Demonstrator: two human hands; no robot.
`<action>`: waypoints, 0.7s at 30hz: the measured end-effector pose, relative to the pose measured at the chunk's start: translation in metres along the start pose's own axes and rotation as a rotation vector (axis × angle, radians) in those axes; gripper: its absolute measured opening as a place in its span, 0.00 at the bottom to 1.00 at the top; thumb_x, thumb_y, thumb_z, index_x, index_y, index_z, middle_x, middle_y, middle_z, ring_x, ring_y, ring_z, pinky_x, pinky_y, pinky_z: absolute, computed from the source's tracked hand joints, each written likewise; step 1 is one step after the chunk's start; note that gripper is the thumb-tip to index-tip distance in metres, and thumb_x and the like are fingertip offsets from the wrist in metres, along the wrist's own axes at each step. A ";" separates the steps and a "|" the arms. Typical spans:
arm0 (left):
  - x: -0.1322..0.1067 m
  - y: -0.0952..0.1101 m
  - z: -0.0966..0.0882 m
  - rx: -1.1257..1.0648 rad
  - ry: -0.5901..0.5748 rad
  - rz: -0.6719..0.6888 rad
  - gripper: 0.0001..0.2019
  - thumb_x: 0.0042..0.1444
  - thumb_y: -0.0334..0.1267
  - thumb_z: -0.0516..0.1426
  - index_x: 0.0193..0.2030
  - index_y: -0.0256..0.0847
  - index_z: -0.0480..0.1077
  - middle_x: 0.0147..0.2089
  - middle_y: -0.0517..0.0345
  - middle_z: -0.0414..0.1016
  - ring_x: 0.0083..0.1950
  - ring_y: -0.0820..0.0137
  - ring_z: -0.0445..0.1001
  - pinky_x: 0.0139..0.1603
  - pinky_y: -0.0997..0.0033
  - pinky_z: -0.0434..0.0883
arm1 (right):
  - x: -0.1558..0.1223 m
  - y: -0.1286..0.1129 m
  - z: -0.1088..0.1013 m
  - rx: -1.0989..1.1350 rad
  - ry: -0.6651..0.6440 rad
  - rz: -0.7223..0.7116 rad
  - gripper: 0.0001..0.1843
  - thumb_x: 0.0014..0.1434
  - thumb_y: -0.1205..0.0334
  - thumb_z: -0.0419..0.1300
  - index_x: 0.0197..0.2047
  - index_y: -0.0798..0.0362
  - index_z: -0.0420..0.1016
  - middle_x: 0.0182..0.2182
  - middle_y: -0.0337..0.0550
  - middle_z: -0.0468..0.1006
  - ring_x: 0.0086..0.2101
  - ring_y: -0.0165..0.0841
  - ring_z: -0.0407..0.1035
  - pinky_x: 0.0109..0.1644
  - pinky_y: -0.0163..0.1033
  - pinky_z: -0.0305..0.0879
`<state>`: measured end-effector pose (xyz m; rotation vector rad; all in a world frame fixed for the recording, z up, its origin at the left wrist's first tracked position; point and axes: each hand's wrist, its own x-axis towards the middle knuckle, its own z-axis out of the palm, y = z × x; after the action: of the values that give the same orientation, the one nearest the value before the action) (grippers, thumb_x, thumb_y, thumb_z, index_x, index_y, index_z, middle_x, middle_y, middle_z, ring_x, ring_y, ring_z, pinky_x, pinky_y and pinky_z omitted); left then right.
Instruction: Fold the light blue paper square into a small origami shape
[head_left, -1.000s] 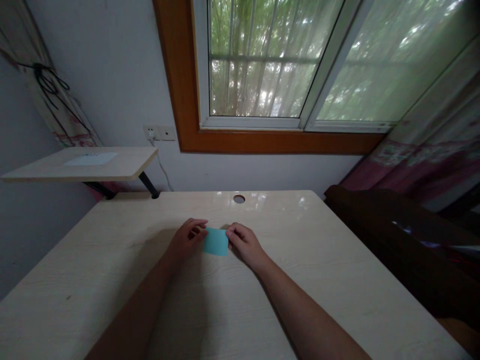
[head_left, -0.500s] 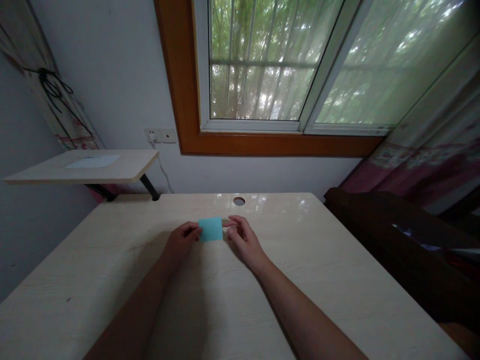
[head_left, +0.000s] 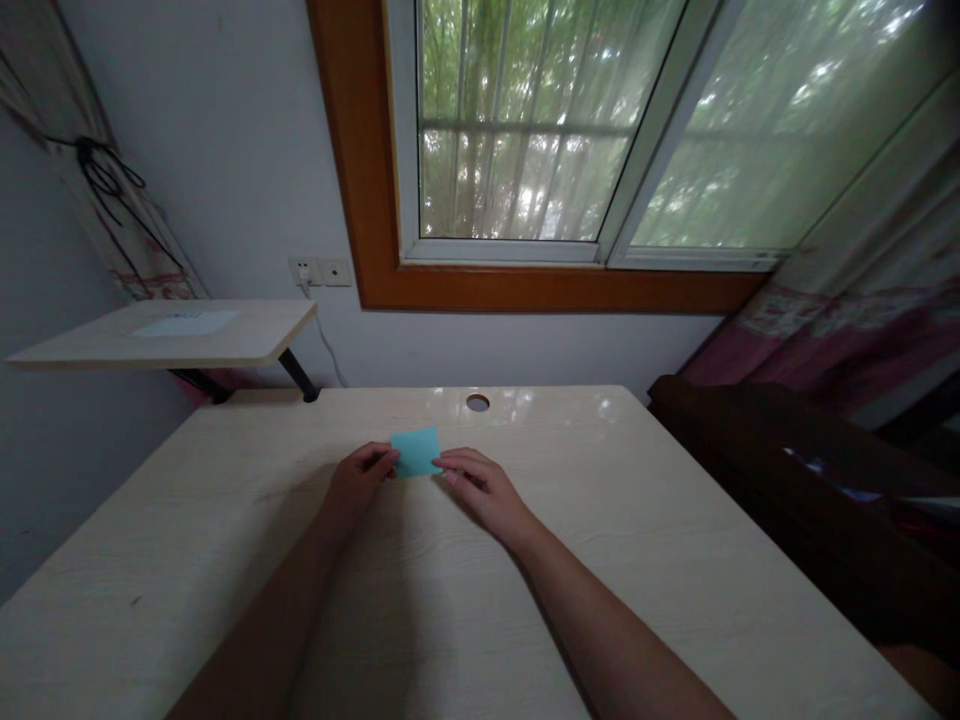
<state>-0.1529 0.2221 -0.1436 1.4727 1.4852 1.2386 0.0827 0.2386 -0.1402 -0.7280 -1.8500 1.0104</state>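
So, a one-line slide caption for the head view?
Left hand pinches a turquoise paper, right hand touching its corner, at a desk.

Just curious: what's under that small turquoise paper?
Around the turquoise paper only the pale desk shows. The left hand pinches one near corner, the right hand touches the other. The spot it covers is hidden.

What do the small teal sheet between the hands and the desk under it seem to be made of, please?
The teal sheet looks like thin matte paper: flat, crisp-edged, no shine. The desk looks like pale wood-grain laminate, possibly varnished wood: faint grain, glossy window reflections.
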 end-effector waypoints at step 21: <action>-0.009 0.006 0.006 0.062 -0.234 0.093 0.11 0.56 0.45 0.59 0.32 0.38 0.74 0.29 0.60 0.73 0.31 0.69 0.69 0.34 0.72 0.66 | -0.001 -0.005 -0.001 0.054 0.119 0.050 0.11 0.62 0.56 0.60 0.32 0.52 0.79 0.34 0.45 0.77 0.38 0.36 0.71 0.45 0.40 0.65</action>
<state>-0.1440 0.2131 -0.1410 1.6817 1.3220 1.0397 0.0836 0.2356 -0.1356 -0.7884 -1.7034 1.0230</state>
